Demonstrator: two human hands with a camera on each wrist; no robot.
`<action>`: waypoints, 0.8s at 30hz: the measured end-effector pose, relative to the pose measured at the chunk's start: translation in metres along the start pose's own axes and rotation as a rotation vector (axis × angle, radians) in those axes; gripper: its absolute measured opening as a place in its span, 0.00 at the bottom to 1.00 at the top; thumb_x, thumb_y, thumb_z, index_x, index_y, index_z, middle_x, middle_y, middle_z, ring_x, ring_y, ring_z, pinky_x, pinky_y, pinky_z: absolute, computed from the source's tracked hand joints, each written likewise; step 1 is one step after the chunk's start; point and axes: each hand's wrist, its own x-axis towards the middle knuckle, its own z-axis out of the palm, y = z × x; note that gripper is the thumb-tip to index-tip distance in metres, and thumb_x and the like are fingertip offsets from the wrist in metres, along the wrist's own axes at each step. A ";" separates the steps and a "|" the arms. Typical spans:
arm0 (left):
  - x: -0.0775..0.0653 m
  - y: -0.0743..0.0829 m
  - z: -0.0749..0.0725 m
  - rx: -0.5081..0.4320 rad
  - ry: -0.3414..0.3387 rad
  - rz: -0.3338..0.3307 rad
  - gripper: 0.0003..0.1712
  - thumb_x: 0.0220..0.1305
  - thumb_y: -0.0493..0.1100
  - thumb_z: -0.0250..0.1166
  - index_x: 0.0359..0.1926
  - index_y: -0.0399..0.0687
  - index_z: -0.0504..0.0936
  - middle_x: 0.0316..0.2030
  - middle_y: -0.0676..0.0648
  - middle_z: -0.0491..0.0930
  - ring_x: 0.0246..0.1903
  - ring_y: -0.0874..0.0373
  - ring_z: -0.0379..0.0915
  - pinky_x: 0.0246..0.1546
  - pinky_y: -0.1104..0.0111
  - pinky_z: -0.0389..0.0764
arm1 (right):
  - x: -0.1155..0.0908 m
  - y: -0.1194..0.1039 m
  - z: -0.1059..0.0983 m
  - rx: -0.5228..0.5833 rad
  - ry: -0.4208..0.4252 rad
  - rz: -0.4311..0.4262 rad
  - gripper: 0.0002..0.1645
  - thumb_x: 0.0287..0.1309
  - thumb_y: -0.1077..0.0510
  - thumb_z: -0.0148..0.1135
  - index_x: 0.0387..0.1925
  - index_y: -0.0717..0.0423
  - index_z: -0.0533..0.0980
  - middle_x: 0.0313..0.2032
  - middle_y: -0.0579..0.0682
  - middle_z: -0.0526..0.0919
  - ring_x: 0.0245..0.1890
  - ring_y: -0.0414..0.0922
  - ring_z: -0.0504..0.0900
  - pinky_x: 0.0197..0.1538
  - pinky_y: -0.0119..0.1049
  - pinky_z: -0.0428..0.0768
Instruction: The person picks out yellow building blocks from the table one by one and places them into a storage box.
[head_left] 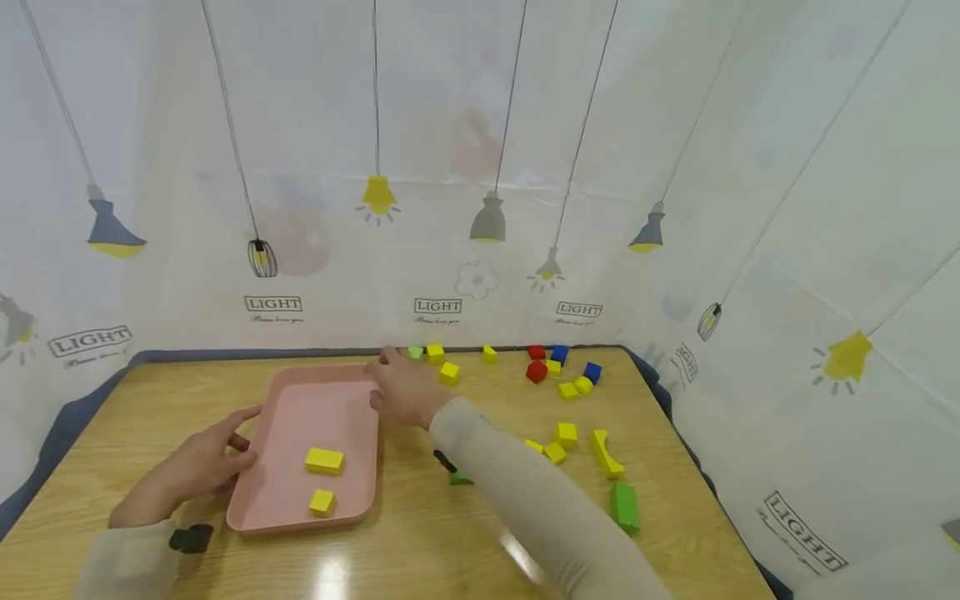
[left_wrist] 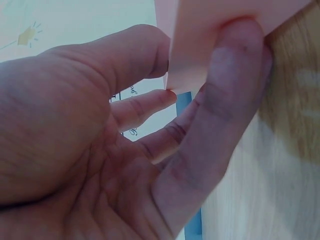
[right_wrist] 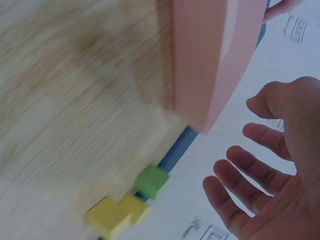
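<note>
A pink tray (head_left: 330, 417) lies on the table with a yellow rectangular block (head_left: 325, 461) and a smaller yellow block (head_left: 322, 502) inside, near its front. My left hand (head_left: 198, 458) holds the tray's left side; in the left wrist view, thumb and a finger pinch the tray wall (left_wrist: 195, 45). Over the tray's far right corner hovers my right hand (head_left: 405, 390). The right wrist view shows that hand (right_wrist: 265, 185) empty, its fingers spread and slightly bent, apart from the tray's side (right_wrist: 200, 60).
Behind my right hand are a light green block (head_left: 416, 353) and yellow blocks (head_left: 449, 373). Red (head_left: 536, 372), blue (head_left: 592, 372) and yellow blocks cluster at the back right. A yellow arch-shaped block (head_left: 606, 454) and a green block (head_left: 625, 508) lie on the right. A patterned sheet (head_left: 450, 258) borders the table.
</note>
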 end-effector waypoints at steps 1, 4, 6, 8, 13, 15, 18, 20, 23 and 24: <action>0.001 0.000 0.001 0.001 0.000 -0.003 0.48 0.84 0.39 0.67 0.90 0.30 0.52 0.60 0.20 0.83 0.42 0.50 0.90 0.39 0.57 0.93 | 0.000 0.008 0.002 -0.008 0.003 0.019 0.29 0.88 0.45 0.63 0.82 0.43 0.79 0.74 0.50 0.81 0.68 0.47 0.82 0.71 0.45 0.89; 0.002 0.000 0.004 -0.010 -0.002 -0.010 0.48 0.84 0.39 0.68 0.91 0.31 0.52 0.60 0.20 0.83 0.41 0.50 0.90 0.39 0.57 0.93 | 0.002 0.029 0.011 -0.034 0.012 0.071 0.31 0.88 0.46 0.61 0.83 0.48 0.78 0.75 0.53 0.81 0.69 0.51 0.82 0.71 0.48 0.89; 0.002 0.001 0.004 -0.012 -0.003 -0.014 0.48 0.84 0.39 0.67 0.91 0.31 0.52 0.60 0.20 0.83 0.41 0.50 0.90 0.38 0.57 0.93 | 0.003 0.041 0.016 -0.046 0.007 0.105 0.32 0.88 0.46 0.60 0.84 0.51 0.77 0.77 0.54 0.79 0.71 0.52 0.81 0.72 0.49 0.88; 0.002 0.001 0.004 -0.011 -0.001 -0.013 0.48 0.84 0.39 0.67 0.90 0.31 0.52 0.60 0.20 0.83 0.40 0.50 0.90 0.37 0.57 0.93 | 0.004 0.051 0.020 -0.057 0.005 0.137 0.33 0.87 0.47 0.60 0.84 0.52 0.76 0.78 0.55 0.78 0.73 0.53 0.80 0.74 0.49 0.87; 0.000 -0.001 0.001 0.005 0.002 0.000 0.47 0.83 0.39 0.67 0.90 0.30 0.52 0.58 0.21 0.85 0.38 0.51 0.89 0.38 0.58 0.92 | 0.008 0.065 0.028 -0.068 -0.010 0.214 0.36 0.87 0.46 0.61 0.87 0.51 0.73 0.84 0.55 0.74 0.81 0.56 0.77 0.79 0.54 0.84; -0.001 -0.001 0.001 0.009 0.003 -0.001 0.47 0.83 0.39 0.67 0.90 0.30 0.53 0.58 0.21 0.85 0.38 0.51 0.89 0.38 0.58 0.91 | 0.009 0.069 0.029 -0.065 -0.027 0.236 0.38 0.87 0.45 0.61 0.89 0.50 0.71 0.86 0.54 0.72 0.84 0.56 0.75 0.82 0.56 0.82; -0.001 0.001 0.001 0.025 0.003 0.003 0.47 0.83 0.40 0.67 0.89 0.29 0.53 0.58 0.22 0.85 0.39 0.51 0.88 0.39 0.59 0.89 | 0.008 0.073 0.028 -0.043 -0.060 0.251 0.40 0.87 0.46 0.61 0.91 0.49 0.67 0.89 0.54 0.69 0.87 0.57 0.71 0.85 0.58 0.78; -0.001 0.001 0.001 0.027 0.004 -0.002 0.47 0.83 0.40 0.67 0.90 0.29 0.53 0.58 0.22 0.86 0.40 0.51 0.88 0.39 0.59 0.89 | 0.007 0.074 0.027 -0.031 -0.076 0.251 0.40 0.86 0.46 0.61 0.91 0.49 0.66 0.89 0.55 0.69 0.89 0.58 0.69 0.86 0.59 0.77; 0.000 0.001 0.000 0.026 0.005 -0.001 0.47 0.83 0.40 0.67 0.90 0.29 0.53 0.58 0.22 0.86 0.40 0.50 0.88 0.39 0.59 0.89 | 0.006 0.074 0.026 -0.014 -0.090 0.248 0.41 0.86 0.46 0.62 0.91 0.50 0.66 0.89 0.55 0.70 0.89 0.57 0.68 0.87 0.60 0.76; 0.001 0.001 0.000 0.023 0.005 0.001 0.47 0.83 0.40 0.67 0.90 0.29 0.53 0.58 0.22 0.86 0.40 0.50 0.88 0.39 0.58 0.89 | 0.005 0.074 0.025 -0.013 -0.093 0.245 0.41 0.86 0.46 0.62 0.91 0.50 0.66 0.88 0.55 0.70 0.89 0.57 0.69 0.87 0.60 0.76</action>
